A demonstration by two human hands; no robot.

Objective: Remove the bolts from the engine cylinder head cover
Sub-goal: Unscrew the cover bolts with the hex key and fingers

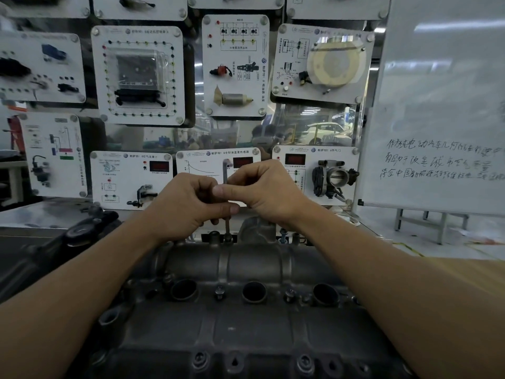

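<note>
The cylinder head cover (246, 332) fills the lower middle of the view, a dark grey casting with a rough, matte skin, rounded humps and ribbed seams. Three round wells (254, 291) are sunk in a row across it. Their mouths are smooth-rimmed and their insides are black, so what they hold cannot be told. Between the wells stand a flanged centre bolt (219, 291) and, toward three o'clock from it, a second bolt (290, 295), both dull metal. At twelve o'clock on the cover a far-edge bolt (228, 238) sits in a short boss. A slim steel tool (225, 170), thin, straight and upright, comes down to its head. Both hands meet on that shaft. The left hand (188, 206) curls its fingers and thumb around the lower part, and the right hand (269, 191) pinches it just above, thumb laid across it and fingers folded. Behind them, from nine to one o'clock, hang glossy white display panels (139, 75) with rounded corners. One of them carries a metal throttle body (333, 177). At two o'clock leans a whiteboard (442, 86) with handwritten lines.
</note>
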